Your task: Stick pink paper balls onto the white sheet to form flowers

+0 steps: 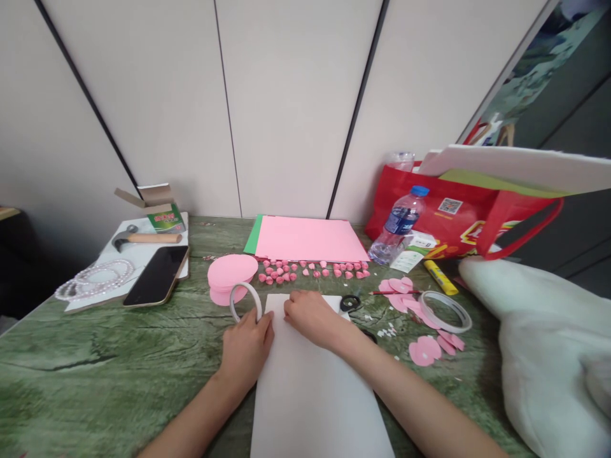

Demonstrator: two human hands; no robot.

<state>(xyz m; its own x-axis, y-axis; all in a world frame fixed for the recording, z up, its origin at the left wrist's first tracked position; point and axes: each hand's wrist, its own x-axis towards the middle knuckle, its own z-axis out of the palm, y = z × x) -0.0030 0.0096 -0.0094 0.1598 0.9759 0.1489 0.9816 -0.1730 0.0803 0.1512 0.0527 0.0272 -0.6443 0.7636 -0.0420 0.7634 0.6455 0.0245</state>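
A large white board [317, 407] lies in front of me, its far edge under my hands. My left hand [247, 348] is at the board's left edge, closed around a roll of white tape [258, 301] that stands upright. Over the top left part of the board, my right hand [310, 318] has its fingers curled down; whether anything small is pinched there is hidden. Black-handled scissors [351, 303] lie partly under my right forearm. Left of the board rests a stack of pink paper discs [231, 272]. Beyond it sit several small pink rolled paper flowers [281, 273].
Pink sheets [310, 238] lie at the back. On the right are another tape roll [446, 312], pink petals [424, 351], a pencil [395, 292], a glue stick [440, 277], a water bottle [398, 222] and a red bag [453, 213]. A phone [157, 275] and hammer [147, 238] are left.
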